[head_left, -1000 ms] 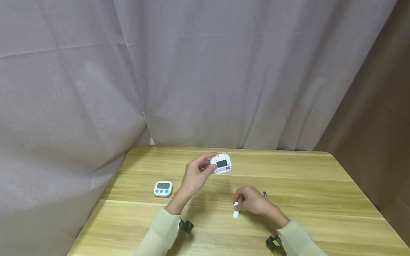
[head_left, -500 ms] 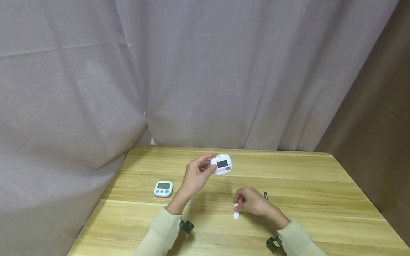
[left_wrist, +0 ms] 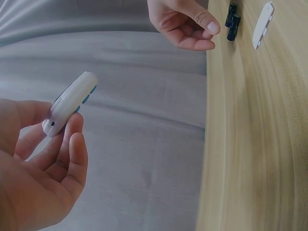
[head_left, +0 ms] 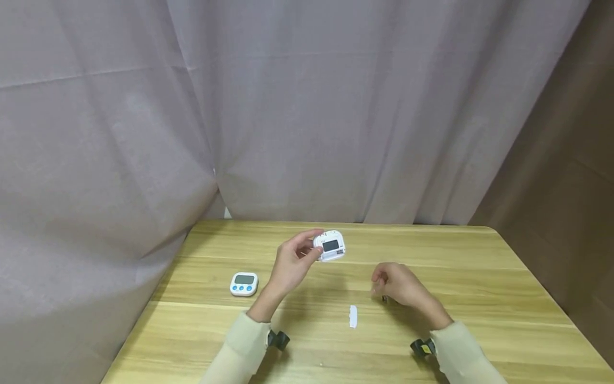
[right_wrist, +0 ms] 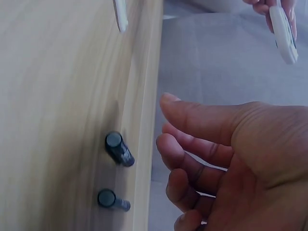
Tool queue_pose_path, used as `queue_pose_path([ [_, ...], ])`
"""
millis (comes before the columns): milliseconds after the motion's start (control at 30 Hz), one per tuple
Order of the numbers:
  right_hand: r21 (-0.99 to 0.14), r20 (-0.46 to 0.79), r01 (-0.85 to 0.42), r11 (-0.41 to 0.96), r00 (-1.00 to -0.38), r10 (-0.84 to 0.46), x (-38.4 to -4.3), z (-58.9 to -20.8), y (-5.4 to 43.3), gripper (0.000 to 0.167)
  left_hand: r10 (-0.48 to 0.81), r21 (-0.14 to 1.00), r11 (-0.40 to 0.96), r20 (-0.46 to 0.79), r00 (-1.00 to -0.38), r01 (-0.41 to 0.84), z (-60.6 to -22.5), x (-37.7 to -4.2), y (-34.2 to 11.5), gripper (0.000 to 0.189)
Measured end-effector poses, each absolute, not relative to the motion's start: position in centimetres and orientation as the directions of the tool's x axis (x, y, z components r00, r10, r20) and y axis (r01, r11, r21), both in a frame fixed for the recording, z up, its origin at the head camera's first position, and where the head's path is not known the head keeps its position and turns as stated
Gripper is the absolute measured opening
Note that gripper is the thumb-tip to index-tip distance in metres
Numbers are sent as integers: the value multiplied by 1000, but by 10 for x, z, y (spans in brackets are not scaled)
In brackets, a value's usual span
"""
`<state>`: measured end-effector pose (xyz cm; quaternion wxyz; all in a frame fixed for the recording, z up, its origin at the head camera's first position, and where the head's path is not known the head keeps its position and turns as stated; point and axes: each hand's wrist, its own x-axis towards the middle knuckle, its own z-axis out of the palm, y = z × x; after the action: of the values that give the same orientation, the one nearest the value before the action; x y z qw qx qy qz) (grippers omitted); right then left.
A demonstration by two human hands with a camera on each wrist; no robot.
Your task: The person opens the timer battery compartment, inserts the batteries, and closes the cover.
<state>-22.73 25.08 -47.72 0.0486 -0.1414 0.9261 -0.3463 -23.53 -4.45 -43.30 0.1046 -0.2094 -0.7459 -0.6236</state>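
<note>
My left hand (head_left: 292,264) pinches a white digital timer (head_left: 330,246) by one side, held up above the table. Its back faces the head camera, showing a dark rectangle and an uncovered battery slot along the lower edge; blue buttons show in the left wrist view. My right hand (head_left: 400,285) hovers over the table to the right, fingers loosely bent and nothing between them. Close by it lie two dark batteries (right_wrist: 119,148), mostly hidden behind the hand in the head view. Between the hands, a slim white battery cover (head_left: 353,316) with small tabs lies on the wood.
A second white timer (head_left: 244,284) with blue buttons lies screen up on the left of the wooden table (head_left: 192,330). Behind the table's far edge hangs a grey curtain (head_left: 307,117). A tiny pale speck sits near the front.
My right hand has let go of the battery cover, leaving it on the table, and has moved right and slightly away, over the batteries. The left hand keeps the timer in place.
</note>
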Motion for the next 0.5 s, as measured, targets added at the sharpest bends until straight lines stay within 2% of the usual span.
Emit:
queue_pose_path([
  [500, -551, -22, -186, 814, -971, -236, -232, -482, 264, 21, 166, 886, 139, 420, -892, 442, -431, -236, -47, 38],
])
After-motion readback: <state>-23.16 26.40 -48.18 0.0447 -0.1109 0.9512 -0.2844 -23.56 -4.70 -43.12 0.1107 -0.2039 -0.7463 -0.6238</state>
